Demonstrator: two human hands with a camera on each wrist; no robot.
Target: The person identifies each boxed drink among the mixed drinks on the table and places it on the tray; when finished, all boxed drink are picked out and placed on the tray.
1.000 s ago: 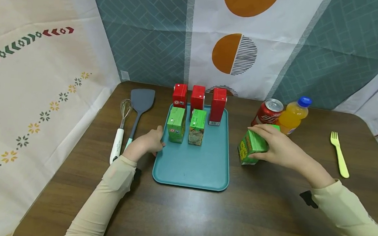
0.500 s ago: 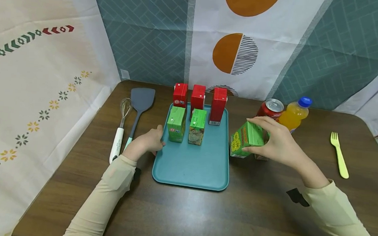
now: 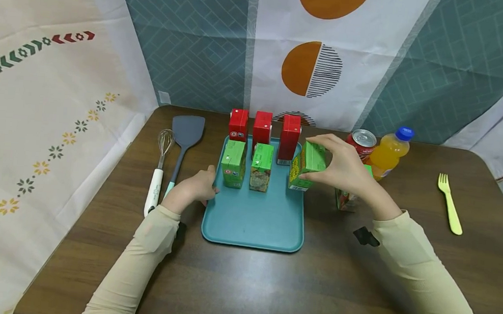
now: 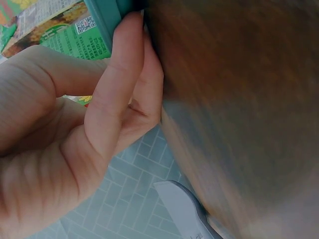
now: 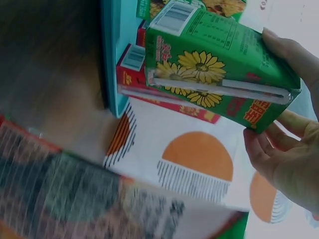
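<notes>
My right hand (image 3: 339,164) grips a green drink carton (image 3: 306,166) with a yellow flower print between thumb and fingers, tilted above the right edge of the teal tray (image 3: 252,226). In the right wrist view, the same carton (image 5: 219,69) shows its flowers and straw. On the tray stand two green cartons (image 3: 233,164) in front of three red cartons (image 3: 289,140). At the tray's left side my left hand (image 3: 193,187) holds the rim; the left wrist view shows its fingers (image 4: 127,55) curled at that edge, with part of the grip hidden.
Right of the tray stand another carton (image 3: 346,201), partly behind my right arm, a red soda can (image 3: 362,143) and an orange juice bottle (image 3: 389,153). A yellow-green fork (image 3: 450,204) lies further right. Left lie a whisk (image 3: 155,189) and a grey spatula (image 3: 188,130).
My right hand has lifted the green carton from beside the can and carried it left to the tray's right edge, uncovering another carton behind. The left hand stays at the rim.
</notes>
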